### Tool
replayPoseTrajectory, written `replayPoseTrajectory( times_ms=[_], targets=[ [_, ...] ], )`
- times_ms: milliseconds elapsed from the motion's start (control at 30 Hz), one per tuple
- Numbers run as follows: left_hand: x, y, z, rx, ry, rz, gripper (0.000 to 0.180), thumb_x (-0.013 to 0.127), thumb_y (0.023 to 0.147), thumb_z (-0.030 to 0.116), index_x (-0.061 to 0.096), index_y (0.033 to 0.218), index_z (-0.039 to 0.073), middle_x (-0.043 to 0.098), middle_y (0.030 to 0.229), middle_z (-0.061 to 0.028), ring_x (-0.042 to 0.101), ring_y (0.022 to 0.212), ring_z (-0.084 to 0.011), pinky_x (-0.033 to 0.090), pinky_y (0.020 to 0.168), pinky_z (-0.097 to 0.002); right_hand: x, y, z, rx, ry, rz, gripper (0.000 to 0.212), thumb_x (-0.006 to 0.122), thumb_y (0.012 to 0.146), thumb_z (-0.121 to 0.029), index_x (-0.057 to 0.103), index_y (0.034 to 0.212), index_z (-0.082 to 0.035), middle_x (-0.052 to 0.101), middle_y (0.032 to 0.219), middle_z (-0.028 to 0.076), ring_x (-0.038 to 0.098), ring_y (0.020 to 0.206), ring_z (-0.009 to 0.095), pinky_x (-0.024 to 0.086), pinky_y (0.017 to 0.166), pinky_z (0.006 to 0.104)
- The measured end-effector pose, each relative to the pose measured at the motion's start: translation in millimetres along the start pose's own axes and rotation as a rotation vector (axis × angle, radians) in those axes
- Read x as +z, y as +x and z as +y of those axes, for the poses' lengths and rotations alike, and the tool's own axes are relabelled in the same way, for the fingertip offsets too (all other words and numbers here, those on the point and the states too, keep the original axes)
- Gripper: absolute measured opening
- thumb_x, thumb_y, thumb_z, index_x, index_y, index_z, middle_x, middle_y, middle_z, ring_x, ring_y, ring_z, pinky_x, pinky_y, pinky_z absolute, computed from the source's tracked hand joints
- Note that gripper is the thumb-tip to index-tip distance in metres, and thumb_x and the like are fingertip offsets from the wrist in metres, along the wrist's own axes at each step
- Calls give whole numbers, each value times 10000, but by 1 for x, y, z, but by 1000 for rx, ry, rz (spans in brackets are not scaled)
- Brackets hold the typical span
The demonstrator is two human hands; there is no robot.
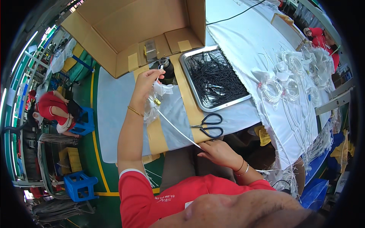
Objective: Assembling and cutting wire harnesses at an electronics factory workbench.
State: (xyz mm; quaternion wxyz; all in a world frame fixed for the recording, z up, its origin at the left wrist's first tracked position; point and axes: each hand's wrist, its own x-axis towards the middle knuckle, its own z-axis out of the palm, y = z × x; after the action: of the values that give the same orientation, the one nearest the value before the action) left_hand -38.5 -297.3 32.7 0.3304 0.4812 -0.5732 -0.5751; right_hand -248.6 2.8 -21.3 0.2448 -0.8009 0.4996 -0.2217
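My left hand (143,86) is raised at a black hot-air gun (169,73) with a round metal grille. Its fingers are pinched on the end of a white cable (175,127), close to the grille. Below that hand hang a coiled part of cable in clear plastic (151,111) and a small yellow piece (157,102). My right hand (220,152), at the table's front edge, is closed on the cable's lower stretch. Black-handled scissors (213,131) lie just beyond it. A metal tray (227,105) holds many short black tubes (215,78).
An open cardboard box (133,26) stands behind the hot-air gun. Coiled white cables (272,90) lie on white cloth at the right. To the left, a person in red (51,106) sits near a blue stool (80,186); another person (320,38) is at the far right.
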Motion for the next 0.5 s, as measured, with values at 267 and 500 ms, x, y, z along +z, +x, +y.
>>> replayPoseTrajectory(
  times_ms=[267, 500],
  targets=[
    [-4, -4, 0, -23, 13, 5, 285, 701, 905, 286, 738, 1035, 36, 668, 858, -7, 565, 665, -64, 458, 584, -222, 0, 0, 3, -10, -8, 0, 304, 679, 888, -268, 561, 1057, -45, 628, 866, 141, 646, 795, 347, 508, 693, 444],
    [-12, -11, -2, -14, -4, 11, 267, 698, 908, 271, 740, 1021, 32, 665, 853, -6, 564, 655, -65, 460, 583, -226, -1, -2, 5, -37, -3, 1, 298, 685, 880, -250, 554, 1045, -39, 624, 861, 145, 645, 789, 346, 508, 691, 439]
  ],
)
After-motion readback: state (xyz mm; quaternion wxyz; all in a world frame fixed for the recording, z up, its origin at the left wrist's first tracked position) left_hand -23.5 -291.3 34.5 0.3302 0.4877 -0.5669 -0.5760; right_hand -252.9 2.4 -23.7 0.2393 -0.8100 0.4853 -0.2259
